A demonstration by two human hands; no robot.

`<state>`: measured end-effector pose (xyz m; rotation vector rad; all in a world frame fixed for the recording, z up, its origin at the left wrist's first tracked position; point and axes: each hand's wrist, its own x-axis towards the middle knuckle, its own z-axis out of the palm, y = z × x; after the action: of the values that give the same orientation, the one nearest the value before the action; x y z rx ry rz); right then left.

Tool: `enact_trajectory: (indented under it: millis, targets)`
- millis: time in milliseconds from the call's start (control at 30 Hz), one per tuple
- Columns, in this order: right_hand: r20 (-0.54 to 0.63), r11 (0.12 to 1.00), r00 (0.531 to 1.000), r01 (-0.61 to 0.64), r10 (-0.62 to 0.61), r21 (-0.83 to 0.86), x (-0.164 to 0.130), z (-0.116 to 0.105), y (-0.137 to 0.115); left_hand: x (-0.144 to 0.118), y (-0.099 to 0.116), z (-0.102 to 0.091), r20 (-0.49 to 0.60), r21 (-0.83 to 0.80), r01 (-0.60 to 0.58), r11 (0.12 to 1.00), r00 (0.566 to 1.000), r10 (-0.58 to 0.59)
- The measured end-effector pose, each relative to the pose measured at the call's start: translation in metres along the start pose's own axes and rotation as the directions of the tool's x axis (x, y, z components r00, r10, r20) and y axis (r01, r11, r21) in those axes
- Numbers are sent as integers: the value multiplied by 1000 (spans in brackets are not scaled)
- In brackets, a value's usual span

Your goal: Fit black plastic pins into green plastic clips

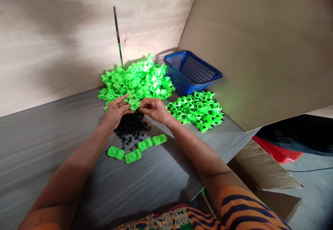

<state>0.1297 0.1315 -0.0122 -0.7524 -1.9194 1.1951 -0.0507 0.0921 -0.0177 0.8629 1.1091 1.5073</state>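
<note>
My left hand (116, 111) holds a bright green toy car body (133, 102), with its hollow underside toward me and a dark axle across its far end. Thumb and fingers pinched, my right hand (154, 110) is at the car body's right end; what sits between the fingertips is too small to make out. Just below both hands lies a heap of black wheel axles (130, 124). Nearer to me several green car bodies (133, 156) rest on the grey table, roof up.
Behind my hands rises a big pile of green car bodies (137, 79). To the right lies a pile of green bodies with black wheels (199, 110), before a blue basket (182, 84). Wooden panels (65, 32) border the table (52, 133). A cardboard box (270, 164) stands beyond the right edge.
</note>
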Motion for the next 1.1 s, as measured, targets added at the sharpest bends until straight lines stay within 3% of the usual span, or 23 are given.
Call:
enact_trajectory:
  millis: [133, 400, 767, 1100]
  targets:
    - [-111, 997, 993, 41, -49, -72, 0, 10, 2, -3, 0, 4, 28, 10, 5, 1000, 1000, -5]
    - [-210, 957, 968, 71, -134, -281, -3, 19, 6, -4, -4, 5, 47, 35, -14, 999, 999, 13]
    - [-241, 917, 947, 110, -214, -383, -8, 24, 1, -4, -3, 8, 11, 87, -59, 994, 998, 58]
    - [-255, 915, 942, 106, -218, -389, -8, 23, 3, -7, -1, 7, 87, 109, -69, 992, 994, 60]
